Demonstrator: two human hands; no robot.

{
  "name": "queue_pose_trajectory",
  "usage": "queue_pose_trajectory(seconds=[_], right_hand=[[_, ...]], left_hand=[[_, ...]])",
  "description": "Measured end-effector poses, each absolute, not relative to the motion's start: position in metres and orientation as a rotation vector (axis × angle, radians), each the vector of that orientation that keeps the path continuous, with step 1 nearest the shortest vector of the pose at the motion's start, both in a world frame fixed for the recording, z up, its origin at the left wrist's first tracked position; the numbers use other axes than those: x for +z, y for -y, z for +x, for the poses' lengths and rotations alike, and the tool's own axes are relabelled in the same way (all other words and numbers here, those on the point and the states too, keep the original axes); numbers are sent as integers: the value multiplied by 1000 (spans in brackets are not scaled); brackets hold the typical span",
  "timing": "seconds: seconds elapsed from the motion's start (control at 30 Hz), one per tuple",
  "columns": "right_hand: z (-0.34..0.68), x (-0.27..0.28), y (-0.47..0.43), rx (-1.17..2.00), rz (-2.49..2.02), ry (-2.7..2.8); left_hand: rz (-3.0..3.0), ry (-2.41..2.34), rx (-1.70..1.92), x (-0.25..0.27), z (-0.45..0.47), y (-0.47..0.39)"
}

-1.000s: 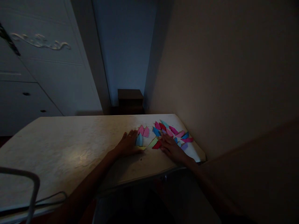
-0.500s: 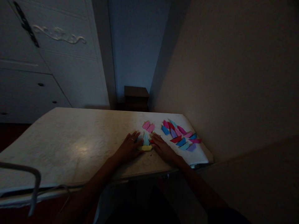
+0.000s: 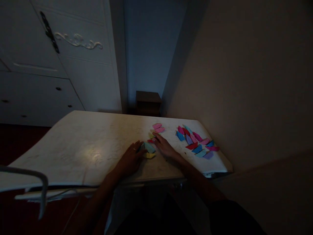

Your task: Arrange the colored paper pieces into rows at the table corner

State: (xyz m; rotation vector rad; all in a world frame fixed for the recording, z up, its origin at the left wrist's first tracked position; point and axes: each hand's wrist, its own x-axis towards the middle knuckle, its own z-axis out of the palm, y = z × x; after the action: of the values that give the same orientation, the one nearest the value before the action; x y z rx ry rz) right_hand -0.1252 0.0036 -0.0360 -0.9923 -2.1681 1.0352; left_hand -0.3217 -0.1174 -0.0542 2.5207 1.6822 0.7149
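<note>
On the table, several small folded paper pieces lie in a loose cluster between my hands. My left hand (image 3: 130,159) rests palm down at the cluster's left side, fingers spread, fingertips on or beside a light teal piece (image 3: 149,148); a darker blue one shows partly under them. A yellow piece (image 3: 149,155) sits just below. My right hand (image 3: 166,148) reaches in from the right with fingers stretched out, touching a red piece (image 3: 151,141) and a yellow-green piece (image 3: 152,134) that it partly covers. Two pink pieces (image 3: 158,127) lie beyond its fingertips.
A larger group of folded papers in pink, red, blue and purple (image 3: 195,142) covers the right end of the pale table (image 3: 105,137). A wall (image 3: 244,98) borders that end. A white cabinet (image 3: 95,78) stands behind left, and a curved grey tube (image 3: 41,178) crosses the lower left.
The view has shifted, so the scene sits slightly further right. My right hand has drawn up and leftward over the cluster, and the teal, red and pink pieces have turned.
</note>
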Motion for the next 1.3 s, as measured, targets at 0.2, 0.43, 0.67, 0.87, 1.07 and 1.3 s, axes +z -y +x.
queue_pose_trajectory(seconds=[0.2, 0.43, 0.67, 0.87, 1.07, 1.3], right_hand=[[-151, -38, -18, 1081, -956, 2143], [-145, -22, -17, 898, -731, 2412], [-103, -17, -2, 740, -561, 2630], [-76, -24, 12, 584, -659, 2655], [-80, -21, 30, 442, -649, 2671], [-117, -16, 31, 299, -472, 2892]], left_hand=[[2476, -1668, 687, -48, -322, 122], [2440, -1731, 643, -42, -317, 124], [2403, -1785, 565, -45, -312, 119], [2380, -1891, 633, -40, -308, 123], [2310, -2036, 802, -39, -310, 127], [2290, -2060, 819, -37, -309, 129]])
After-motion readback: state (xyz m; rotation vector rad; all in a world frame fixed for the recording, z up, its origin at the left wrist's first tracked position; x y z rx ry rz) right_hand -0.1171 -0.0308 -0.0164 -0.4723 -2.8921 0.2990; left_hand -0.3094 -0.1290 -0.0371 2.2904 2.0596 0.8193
